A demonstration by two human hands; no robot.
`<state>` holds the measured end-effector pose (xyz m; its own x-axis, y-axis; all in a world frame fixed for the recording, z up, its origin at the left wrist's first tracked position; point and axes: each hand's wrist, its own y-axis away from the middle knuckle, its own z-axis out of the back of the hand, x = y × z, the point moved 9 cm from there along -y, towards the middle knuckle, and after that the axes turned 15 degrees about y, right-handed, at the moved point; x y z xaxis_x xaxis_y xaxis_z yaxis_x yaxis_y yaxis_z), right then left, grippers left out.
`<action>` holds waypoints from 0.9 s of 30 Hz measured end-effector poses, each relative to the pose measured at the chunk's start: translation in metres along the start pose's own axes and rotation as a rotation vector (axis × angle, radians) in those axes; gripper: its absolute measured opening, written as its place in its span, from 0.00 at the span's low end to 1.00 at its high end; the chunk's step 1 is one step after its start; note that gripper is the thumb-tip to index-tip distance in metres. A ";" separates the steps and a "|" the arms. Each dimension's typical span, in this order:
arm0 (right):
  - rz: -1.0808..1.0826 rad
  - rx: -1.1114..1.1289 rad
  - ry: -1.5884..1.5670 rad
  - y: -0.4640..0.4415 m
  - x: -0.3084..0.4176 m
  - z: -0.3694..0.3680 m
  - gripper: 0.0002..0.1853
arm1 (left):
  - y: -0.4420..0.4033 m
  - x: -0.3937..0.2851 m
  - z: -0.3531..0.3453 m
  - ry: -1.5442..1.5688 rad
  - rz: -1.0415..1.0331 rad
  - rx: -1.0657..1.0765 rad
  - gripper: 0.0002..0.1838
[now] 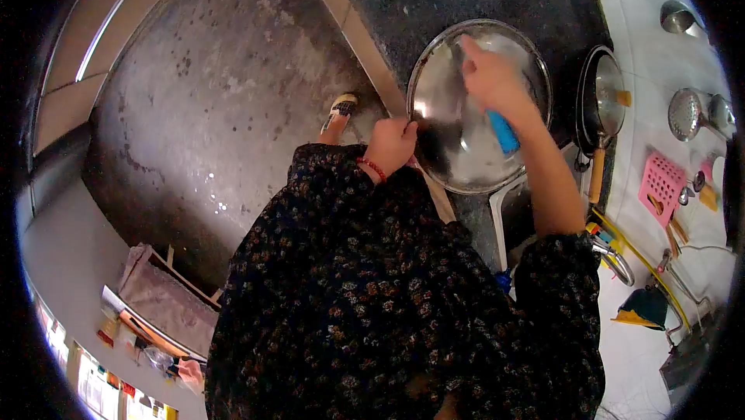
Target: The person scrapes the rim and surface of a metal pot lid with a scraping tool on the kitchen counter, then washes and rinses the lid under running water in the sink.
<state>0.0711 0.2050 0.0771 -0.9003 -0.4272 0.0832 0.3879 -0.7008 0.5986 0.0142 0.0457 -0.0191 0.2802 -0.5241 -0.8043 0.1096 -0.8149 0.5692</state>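
Observation:
A large round shiny metal pan (442,141) with a raised rim lies on the dark countertop. At its left edge, my left hand (392,142) is closed on the rim, a red bead bracelet at the wrist. My right hand (497,82) is over the pan's upper right part, smeared by motion, with the index finger stretched forward. A blue object (504,132) sticks out from under that hand toward the wrist; it looks like a handle, but its other end is hidden or blurred. Whether the right hand touches the metal surface I cannot tell.
Against the white wall at right stands a lidded wok (599,98) with a wooden handle. A skimmer (684,115), a ladle (677,17) and a pink perforated holder (662,184) hang there. A faucet (617,263) is at lower right. Concrete floor (225,94) lies left.

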 end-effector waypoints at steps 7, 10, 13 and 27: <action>-0.039 0.038 -0.056 -0.017 -0.019 0.001 0.26 | -0.011 0.015 -0.001 -0.093 -0.141 -0.040 0.15; 0.017 -0.069 0.036 -0.032 -0.027 0.011 0.27 | -0.009 0.011 0.001 -0.030 -0.110 -0.042 0.15; 0.186 -0.027 0.223 -0.026 -0.012 0.006 0.28 | -0.007 0.012 -0.001 0.035 -0.019 -0.017 0.15; -0.175 0.183 -0.231 -0.022 -0.037 0.009 0.26 | -0.011 0.019 0.000 -0.020 -0.145 -0.072 0.15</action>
<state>0.0939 0.2418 0.0682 -0.9791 -0.1540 0.1325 0.2006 -0.6293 0.7509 0.0182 0.0447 -0.0404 0.2378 -0.4080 -0.8815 0.2158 -0.8626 0.4575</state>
